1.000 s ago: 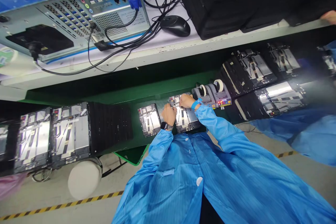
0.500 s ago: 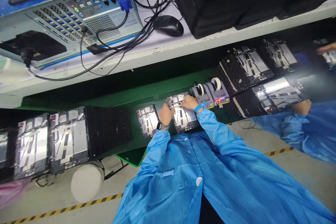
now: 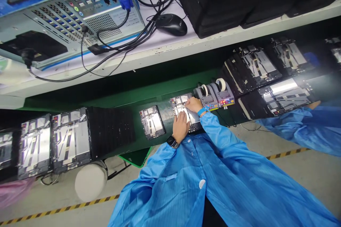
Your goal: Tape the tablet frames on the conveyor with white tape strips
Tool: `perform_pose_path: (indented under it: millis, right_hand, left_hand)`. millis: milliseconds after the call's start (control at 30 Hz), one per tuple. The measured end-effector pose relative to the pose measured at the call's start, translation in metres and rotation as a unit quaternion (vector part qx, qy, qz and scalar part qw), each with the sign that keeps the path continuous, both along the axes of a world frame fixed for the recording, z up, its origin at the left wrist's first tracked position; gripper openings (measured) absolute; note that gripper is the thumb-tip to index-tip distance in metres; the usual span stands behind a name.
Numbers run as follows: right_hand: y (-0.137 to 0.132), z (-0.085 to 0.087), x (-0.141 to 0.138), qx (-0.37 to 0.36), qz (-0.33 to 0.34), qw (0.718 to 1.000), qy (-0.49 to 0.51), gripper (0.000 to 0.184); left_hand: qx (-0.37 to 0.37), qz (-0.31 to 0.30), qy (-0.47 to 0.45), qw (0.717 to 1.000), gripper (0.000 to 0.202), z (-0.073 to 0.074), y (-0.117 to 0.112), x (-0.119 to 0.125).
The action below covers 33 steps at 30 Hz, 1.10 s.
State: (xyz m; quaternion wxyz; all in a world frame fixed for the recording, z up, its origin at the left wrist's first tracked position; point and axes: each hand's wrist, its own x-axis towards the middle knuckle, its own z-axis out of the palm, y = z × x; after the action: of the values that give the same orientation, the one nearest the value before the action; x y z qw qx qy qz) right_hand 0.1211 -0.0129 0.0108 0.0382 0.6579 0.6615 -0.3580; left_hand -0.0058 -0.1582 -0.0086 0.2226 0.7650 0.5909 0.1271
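An opened tablet [image 3: 195, 117] with exposed silvery insides lies on the green bench in front of me. My left hand [image 3: 181, 126] lies over its lower left part, fingers stretched out and touching it. My right hand [image 3: 194, 104] is at its upper right, fingertips pinched together against the surface; whatever is between them is too small to make out. A second opened tablet [image 3: 152, 122] lies on the bench left of my left hand. Just right of my right hand stand two tape dispensers [image 3: 222, 94] with rolls of pale tape.
Stacks of opened tablets [image 3: 71, 142] stand at the left, with further stacks [image 3: 258, 64] at the right. A co-worker's blue sleeve [image 3: 306, 127] reaches in there. Above the bench, a shelf [image 3: 160, 55] bears a computer case [image 3: 106, 25], cables and a mouse [image 3: 171, 25].
My left hand has moved from the tablet's upper left edge down and right onto its surface, its fingers now stretched out. My right hand stays near the top. The co-worker's far hand has left view.
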Motion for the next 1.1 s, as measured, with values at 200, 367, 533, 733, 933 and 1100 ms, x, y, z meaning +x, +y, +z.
perform_pose_path:
  millis: [200,367,533,733,933,1100]
  right_hand:
    - [0.0,-0.004,0.0,-0.001,-0.001,1.0,-0.003,0.018]
    - [0.0,-0.005,-0.001,0.005,0.007,1.0,-0.011,0.017]
    - [-0.001,-0.006,-0.002,0.008,0.012,1.0,-0.013,0.018]
    - [-0.003,-0.01,-0.003,0.036,0.025,0.999,-0.025,0.018]
    - [-0.007,-0.013,-0.007,0.055,0.057,0.995,-0.053,0.02]
    - [-0.011,-0.016,-0.004,0.095,0.068,0.989,-0.089,0.03]
  left_hand:
    - [0.006,-0.012,0.141,0.99,0.06,0.002,0.002,0.01]
    - [0.001,-0.01,0.159,0.987,0.058,0.002,0.002,0.014]
    - [-0.004,-0.003,0.16,0.987,0.06,-0.002,0.001,0.016]
    - [0.0,-0.005,0.162,0.987,0.061,-0.005,0.002,0.019]
    - [0.006,-0.008,0.165,0.986,0.06,-0.008,0.002,0.019]
    - [0.012,-0.007,0.157,0.987,0.061,-0.005,0.001,0.019]
